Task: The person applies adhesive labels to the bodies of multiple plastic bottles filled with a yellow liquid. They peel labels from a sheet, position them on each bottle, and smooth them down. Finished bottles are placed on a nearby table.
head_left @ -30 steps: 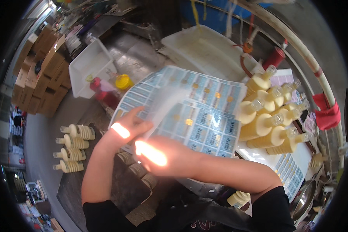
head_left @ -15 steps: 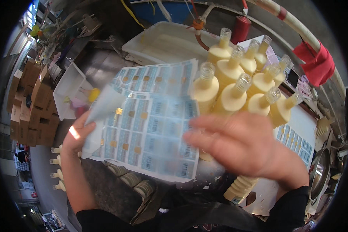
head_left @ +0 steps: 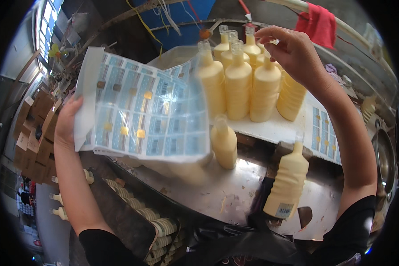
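My left hand (head_left: 67, 119) grips the left edge of a label sheet (head_left: 137, 111), printed with rows of blue and white stickers bearing gold patches and barcodes. The sheet is bent and glossy. Raised at the upper right, my right hand (head_left: 286, 51) has loosely curled, separated fingers and no object visible in it. Its fingertips are close to the necks of several cream-yellow bottles (head_left: 238, 88); I cannot tell whether they touch. One labelled bottle (head_left: 288, 177) leans near my body on the right, and another bottle (head_left: 224, 144) stands beside the sheet's right edge.
A second label sheet (head_left: 326, 133) lies on the white board at the right. Below my left forearm, several bottles lie stacked in a dark-sided box (head_left: 137, 201). Cardboard boxes (head_left: 35, 137) are piled far left. A red cloth (head_left: 319, 24) hangs on a rail.
My right hand has left the sheet's right side and risen toward the bottle necks. My left hand has moved the sheet left and tilted it more upright. The view has shifted.
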`<state>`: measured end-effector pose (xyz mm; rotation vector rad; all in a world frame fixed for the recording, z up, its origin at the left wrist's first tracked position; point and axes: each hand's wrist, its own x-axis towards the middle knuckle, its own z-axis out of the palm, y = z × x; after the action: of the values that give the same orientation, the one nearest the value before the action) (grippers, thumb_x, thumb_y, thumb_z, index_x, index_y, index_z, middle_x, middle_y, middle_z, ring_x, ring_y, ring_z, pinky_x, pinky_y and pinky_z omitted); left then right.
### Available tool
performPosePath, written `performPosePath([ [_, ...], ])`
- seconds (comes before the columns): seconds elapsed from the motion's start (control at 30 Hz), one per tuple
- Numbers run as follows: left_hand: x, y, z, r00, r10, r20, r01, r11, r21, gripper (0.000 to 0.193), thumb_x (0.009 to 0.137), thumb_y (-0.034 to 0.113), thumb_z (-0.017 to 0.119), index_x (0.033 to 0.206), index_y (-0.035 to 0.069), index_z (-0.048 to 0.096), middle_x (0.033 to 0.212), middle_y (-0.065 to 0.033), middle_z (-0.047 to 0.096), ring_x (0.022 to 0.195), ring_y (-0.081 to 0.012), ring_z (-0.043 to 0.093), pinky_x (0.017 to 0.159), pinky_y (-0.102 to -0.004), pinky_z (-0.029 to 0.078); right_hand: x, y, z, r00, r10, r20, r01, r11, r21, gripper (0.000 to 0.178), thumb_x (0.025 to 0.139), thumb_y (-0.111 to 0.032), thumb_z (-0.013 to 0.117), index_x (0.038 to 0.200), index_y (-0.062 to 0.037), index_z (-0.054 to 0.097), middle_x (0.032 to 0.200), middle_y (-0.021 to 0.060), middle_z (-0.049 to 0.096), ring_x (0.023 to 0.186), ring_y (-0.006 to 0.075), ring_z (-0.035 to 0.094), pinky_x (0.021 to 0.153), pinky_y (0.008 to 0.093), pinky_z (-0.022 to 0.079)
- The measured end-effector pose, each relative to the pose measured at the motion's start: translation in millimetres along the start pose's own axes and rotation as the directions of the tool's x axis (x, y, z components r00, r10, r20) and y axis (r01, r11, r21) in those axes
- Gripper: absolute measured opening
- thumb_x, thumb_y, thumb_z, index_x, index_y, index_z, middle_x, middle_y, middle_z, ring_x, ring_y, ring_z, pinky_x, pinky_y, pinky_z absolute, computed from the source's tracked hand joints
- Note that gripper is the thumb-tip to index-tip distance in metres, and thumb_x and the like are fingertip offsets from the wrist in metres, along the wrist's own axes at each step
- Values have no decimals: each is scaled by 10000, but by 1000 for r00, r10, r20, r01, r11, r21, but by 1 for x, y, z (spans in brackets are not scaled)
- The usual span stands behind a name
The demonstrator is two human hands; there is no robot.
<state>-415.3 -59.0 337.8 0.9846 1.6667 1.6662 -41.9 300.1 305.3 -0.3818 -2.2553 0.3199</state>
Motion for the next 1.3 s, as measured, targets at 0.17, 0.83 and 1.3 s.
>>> performPosePath([
  [0.17,-48,47,53,965,261,36,-251,865,434,378,1044,203,538,1367,12,588,1188,-68,678,1046,-134,652,920,-277,503,-61,-72,-27,955,-216,-204,154,946,-285,568,840,-24,724,1376,-119,563,1259,135,646,990,252,696,862,379,566],
  [0.83,-97,135,392,227,787,573,-764,-221,606,295,1009,300,590,1229,119,665,1050,-155,732,981,-322,708,851,-400,539,-88,-168,-245,994,93,-54,-103,678,-728,187,838,-152,637,903,-79,796,902,186,746,897,350,739,793,442,588],
  [1.3,-119,-39,449,797,595,105,-604,781,157,738,886,300,774,1473,28,419,1359,-174,552,1298,-274,515,1103,-387,396,-149,-126,-290,966,248,-70,-177,442,-879,221,876,-82,590,985,-35,776,1015,174,753,994,331,732,867,423,590],
])
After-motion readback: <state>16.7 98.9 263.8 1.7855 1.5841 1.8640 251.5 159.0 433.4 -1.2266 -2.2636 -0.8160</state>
